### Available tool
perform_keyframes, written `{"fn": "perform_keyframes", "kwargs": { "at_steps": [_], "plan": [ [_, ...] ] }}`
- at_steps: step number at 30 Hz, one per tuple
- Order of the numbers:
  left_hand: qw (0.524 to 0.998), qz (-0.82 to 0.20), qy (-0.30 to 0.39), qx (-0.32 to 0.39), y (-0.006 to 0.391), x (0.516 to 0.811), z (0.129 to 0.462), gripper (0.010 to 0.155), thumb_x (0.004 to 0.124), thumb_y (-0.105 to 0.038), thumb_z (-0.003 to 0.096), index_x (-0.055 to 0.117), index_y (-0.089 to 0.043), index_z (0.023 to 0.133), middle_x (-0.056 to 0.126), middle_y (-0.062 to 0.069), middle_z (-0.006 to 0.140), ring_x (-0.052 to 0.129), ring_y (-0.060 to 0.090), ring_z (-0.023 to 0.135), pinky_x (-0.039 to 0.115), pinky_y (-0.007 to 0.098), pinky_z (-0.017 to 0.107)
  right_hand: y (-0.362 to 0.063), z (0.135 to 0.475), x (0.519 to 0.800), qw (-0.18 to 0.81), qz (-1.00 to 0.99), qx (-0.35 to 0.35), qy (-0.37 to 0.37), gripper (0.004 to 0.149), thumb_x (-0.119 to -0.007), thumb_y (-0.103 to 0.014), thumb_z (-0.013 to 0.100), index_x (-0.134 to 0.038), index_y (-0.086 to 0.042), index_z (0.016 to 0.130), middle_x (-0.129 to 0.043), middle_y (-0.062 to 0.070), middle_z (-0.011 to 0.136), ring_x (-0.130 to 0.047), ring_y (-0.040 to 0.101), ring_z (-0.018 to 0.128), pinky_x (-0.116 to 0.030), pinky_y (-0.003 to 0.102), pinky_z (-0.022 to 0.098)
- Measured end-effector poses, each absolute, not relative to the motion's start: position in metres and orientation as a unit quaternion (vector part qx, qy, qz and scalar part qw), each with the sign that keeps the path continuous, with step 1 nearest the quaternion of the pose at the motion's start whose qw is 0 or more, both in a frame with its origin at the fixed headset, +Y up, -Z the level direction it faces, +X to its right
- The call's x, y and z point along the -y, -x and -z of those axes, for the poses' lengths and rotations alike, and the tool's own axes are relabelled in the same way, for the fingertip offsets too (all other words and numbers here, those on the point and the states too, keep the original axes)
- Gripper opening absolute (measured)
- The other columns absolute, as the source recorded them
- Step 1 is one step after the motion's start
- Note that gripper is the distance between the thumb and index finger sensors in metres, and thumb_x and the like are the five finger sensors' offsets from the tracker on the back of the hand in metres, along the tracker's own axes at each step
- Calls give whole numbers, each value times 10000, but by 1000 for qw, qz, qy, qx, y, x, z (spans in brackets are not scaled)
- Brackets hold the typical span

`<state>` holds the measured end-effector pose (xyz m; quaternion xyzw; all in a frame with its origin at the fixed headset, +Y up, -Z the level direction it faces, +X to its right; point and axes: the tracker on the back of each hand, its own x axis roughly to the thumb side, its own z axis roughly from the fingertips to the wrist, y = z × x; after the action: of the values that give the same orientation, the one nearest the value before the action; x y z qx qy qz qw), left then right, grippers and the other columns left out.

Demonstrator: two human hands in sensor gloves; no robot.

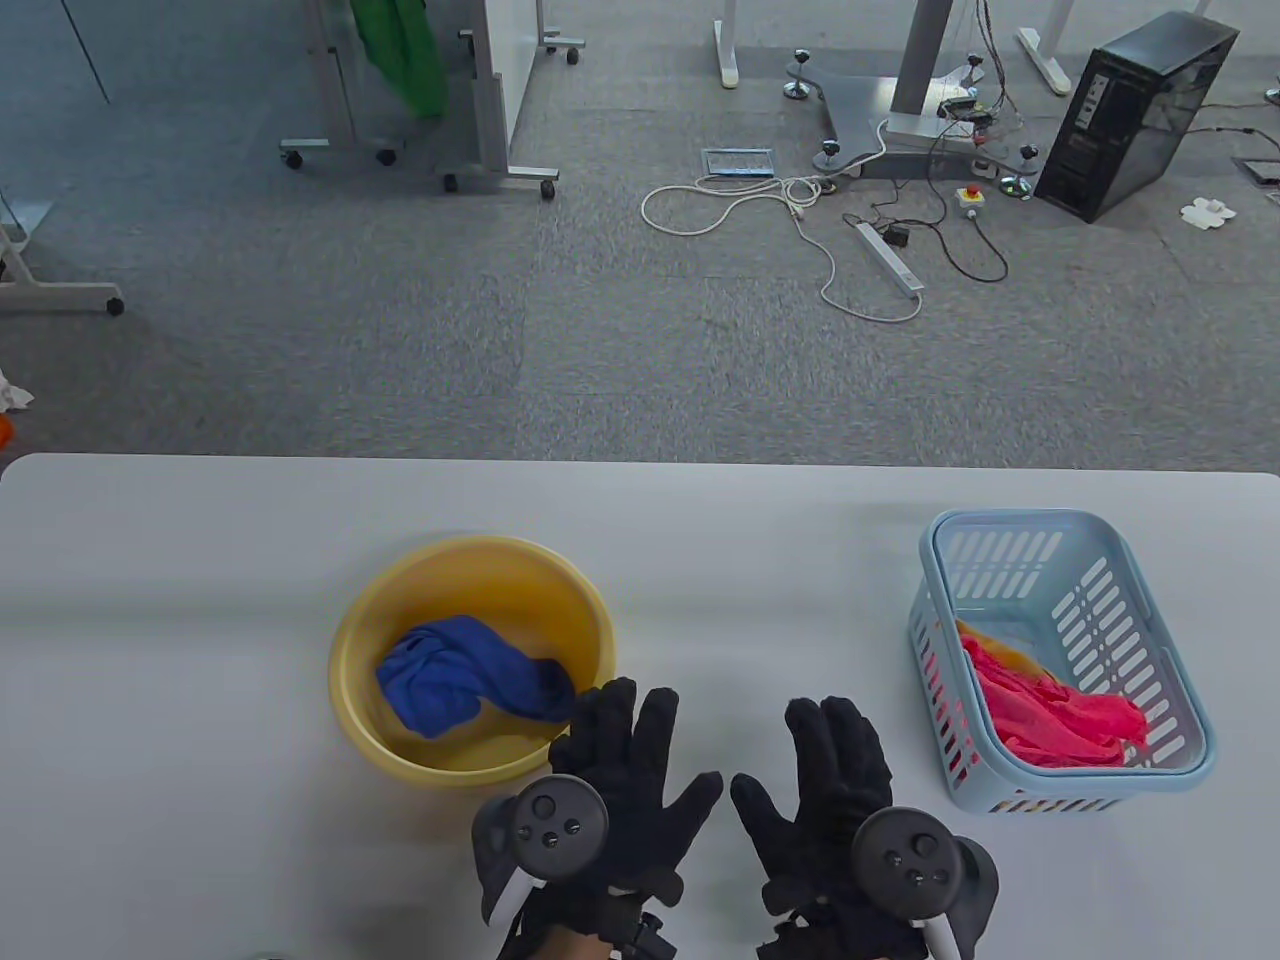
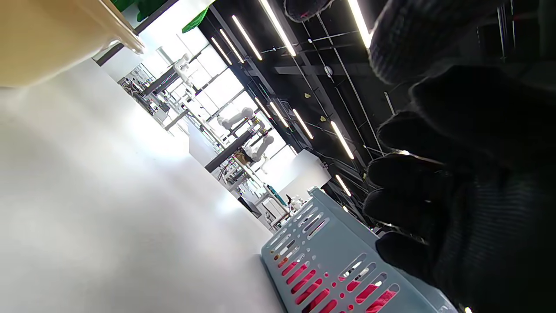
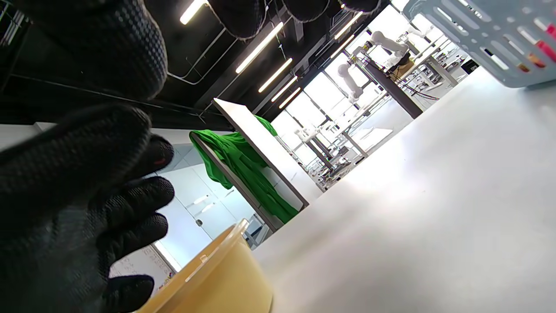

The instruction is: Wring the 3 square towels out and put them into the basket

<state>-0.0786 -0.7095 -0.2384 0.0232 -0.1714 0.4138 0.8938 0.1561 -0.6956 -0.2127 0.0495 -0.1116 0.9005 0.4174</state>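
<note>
I see both my hands low over the near edge of the table (image 1: 200, 560), side by side and apart from each other, palms turned inward. My left hand (image 1: 625, 770) has its fingers spread and nearly straight, gripping nothing; its fingertips reach the near rim of the yellow basin (image 1: 470, 655), though I cannot tell whether they touch it. My right hand (image 1: 825, 790) is just as slack, fingers extended with the thumb splayed toward the left hand, and it has hold of nothing either. A tracker (image 1: 555, 822) sits on the back of each hand. The basin stands left of centre on the table, and a blue towel (image 1: 470, 685) lies crumpled in its bottom. The pale blue slotted basket (image 1: 1060, 660) stands well to the right, apart from the right hand, and holds a bunched pink towel (image 1: 1050, 715) against its near side, with an edge of orange cloth (image 1: 1000, 652) showing just behind the pink. In the left wrist view the basket wall (image 2: 339, 269) fills the lower right, with pink showing through the slots, and my right hand's dark fingers (image 2: 417, 174) loom close. In the right wrist view I see the basin's rim (image 3: 217, 269) at the bottom and the left hand's fingers (image 3: 139, 204) beside it.
</note>
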Motion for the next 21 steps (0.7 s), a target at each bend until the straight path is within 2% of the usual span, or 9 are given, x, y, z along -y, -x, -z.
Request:
{"fn": "perform_keyframes", "kwargs": {
  "at_steps": [2,4,9,13,21],
  "plan": [
    [897,-400,-27,183,76,707,238,807,789,-590,565,381,-288,1192,187,165,1209,77,451,1105,143,767,655,-159,211,693,428,-895,115,-49,874,-866,-508,531,-390,-94,1136,-231,299,1133,-238,604,992,-242,756,697],
    [900,-376,-61,211,75,701,239,779,793,-571,560,421,-289,1184,219,153,1213,92,436,1113,149,761,664,-160,210,692,429,-895,115,-52,873,-866,-508,531,-392,-95,1136,-233,298,1133,-240,604,991,-244,758,696],
    [919,-320,-64,219,88,678,248,777,797,-569,558,429,-294,1184,230,152,1216,103,436,1118,155,763,666,-166,206,686,454,-878,144,-53,857,-870,-504,528,-420,-90,1128,-283,292,1132,-271,600,996,-259,757,699],
    [932,-295,-69,198,112,659,259,766,799,-567,558,449,-299,1184,240,154,1216,113,439,1118,167,763,668,-170,205,684,459,-874,147,-52,850,-867,-509,531,-429,-91,1127,-295,293,1133,-285,600,997,-267,759,699],
    [971,-207,-14,118,156,641,292,750,806,-538,561,459,-309,1185,224,153,1215,104,442,1112,167,761,671,-172,204,681,482,-864,139,-54,848,-868,-508,531,-438,-86,1127,-309,292,1134,-293,600,998,-268,760,698]
  ]
}}
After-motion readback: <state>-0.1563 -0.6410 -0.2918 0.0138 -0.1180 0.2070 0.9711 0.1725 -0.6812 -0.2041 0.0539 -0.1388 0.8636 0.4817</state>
